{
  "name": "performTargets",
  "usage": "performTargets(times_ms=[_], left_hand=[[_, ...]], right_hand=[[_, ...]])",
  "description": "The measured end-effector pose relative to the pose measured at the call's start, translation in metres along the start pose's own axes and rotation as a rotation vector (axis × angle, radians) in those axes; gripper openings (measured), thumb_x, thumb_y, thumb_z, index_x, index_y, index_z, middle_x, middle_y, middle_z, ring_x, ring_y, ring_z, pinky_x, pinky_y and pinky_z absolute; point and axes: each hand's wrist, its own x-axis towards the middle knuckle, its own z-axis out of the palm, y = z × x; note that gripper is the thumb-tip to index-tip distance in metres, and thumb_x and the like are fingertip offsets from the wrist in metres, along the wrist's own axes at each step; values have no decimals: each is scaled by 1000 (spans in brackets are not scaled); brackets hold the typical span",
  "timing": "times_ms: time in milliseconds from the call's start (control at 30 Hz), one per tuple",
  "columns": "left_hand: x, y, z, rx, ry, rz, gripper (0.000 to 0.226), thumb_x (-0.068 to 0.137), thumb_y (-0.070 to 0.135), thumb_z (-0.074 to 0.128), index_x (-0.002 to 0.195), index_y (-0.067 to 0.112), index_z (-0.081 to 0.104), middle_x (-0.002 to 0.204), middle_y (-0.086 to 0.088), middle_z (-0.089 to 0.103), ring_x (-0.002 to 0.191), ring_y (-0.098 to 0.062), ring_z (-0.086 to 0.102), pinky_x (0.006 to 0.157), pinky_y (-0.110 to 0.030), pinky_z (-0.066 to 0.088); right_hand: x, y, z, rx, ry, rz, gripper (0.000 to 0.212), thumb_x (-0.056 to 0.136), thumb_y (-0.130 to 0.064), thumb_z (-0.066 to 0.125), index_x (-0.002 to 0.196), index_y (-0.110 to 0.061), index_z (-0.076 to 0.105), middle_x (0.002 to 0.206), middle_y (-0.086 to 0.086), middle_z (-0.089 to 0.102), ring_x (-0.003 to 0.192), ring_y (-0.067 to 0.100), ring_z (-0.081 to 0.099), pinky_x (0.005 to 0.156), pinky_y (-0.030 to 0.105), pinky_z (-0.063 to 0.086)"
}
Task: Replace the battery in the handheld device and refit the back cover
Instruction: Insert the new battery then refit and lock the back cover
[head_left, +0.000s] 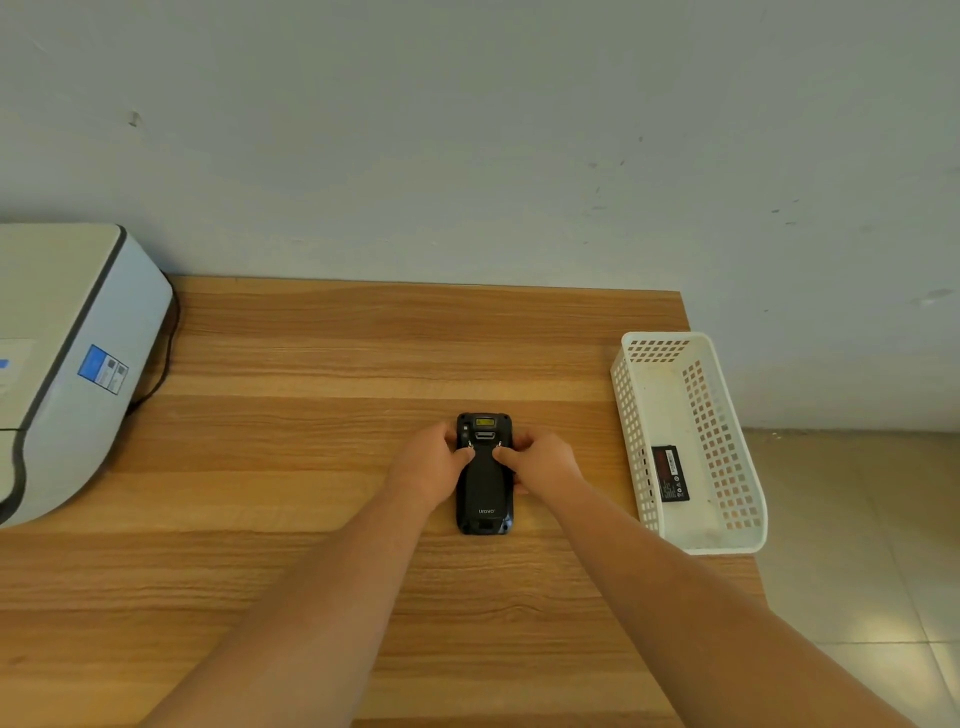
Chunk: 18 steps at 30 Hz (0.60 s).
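Underfoot, pale floor tiles (852, 545); wooden table (322, 364) against perhaps-scuffed wall (467, 130).

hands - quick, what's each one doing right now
Left hand: curled round the device, thumb on its back cover.
Right hand: grips the device too, thumb on the cover.

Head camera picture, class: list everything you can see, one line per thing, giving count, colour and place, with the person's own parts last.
Black handheld device: one, black, lying back-up at the table's middle, back cover on.
Black rectangular battery: one, black with a red label, flat inside the basket.
White perforated plastic basket: one, white, at the table's right edge.
Grey-white machine: one, grey-white with a blue sticker, at the table's left, a black cable behind it.
Wooden table: one, brown woodgrain, against a pale wall.
Left hand: one, gripping the device's left side, thumb on its back.
Right hand: one, gripping the device's right side, thumb on its back.
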Motion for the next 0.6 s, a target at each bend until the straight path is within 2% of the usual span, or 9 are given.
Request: performTargets(times_ms=[133,233,433,600], left_hand=[[-5,-2,6,-149,-18,-49,33,87,22,71,117,18,57,88,6,59,88,-21,65,85,-43,57],[-7,0,9,-162,3,-76,31,88,20,70,116,18,57,84,4,59,84,-23,67,84,-45,57],[-7,-3,9,-177,-16,-90,35,84,22,75,115,16,57,95,0,62,89,-24,67,84,-45,57],[-11,-4,8,-15,-14,-28,36,88,28,70,120,18,56,104,0,64,94,-18,62,80,-32,50]], right_hand=[[-3,4,1,8,-3,-2,30,84,-23,74,111,-20,61,103,0,67,92,17,67,85,40,58],[-3,4,2,5,3,-1,27,85,-22,73,108,-20,60,97,-1,66,89,16,66,84,39,58],[-7,7,0,-25,-4,-7,28,84,-21,74,107,-19,59,96,-1,65,89,18,66,83,41,59],[-12,9,-5,-104,-39,-24,40,83,-29,74,119,-19,60,101,1,68,86,17,68,81,39,59]])
